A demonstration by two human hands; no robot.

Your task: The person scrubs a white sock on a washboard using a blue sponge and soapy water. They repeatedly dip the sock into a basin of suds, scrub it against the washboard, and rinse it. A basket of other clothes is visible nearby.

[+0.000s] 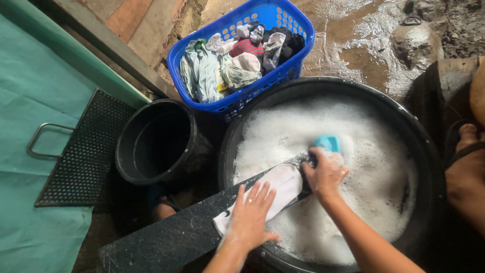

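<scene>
A white sock (281, 183) lies flat on a dark wet board (172, 237) that slopes into a big black tub (429, 151) full of soapy foam. My left hand (251, 213) presses down on the sock's near end, fingers spread. My right hand (326, 173) grips a blue scrub brush (328, 144) at the sock's far end, right at the foam's edge. Suds cover part of the brush and my fingers.
A blue laundry basket (295, 30) heaped with clothes stands behind the tub. A black bucket (154, 141) sits to the left, beside a black metal grate (83, 151) on a teal sheet (30, 91). Wet muddy ground lies beyond. Someone's foot (467, 172) rests at the right.
</scene>
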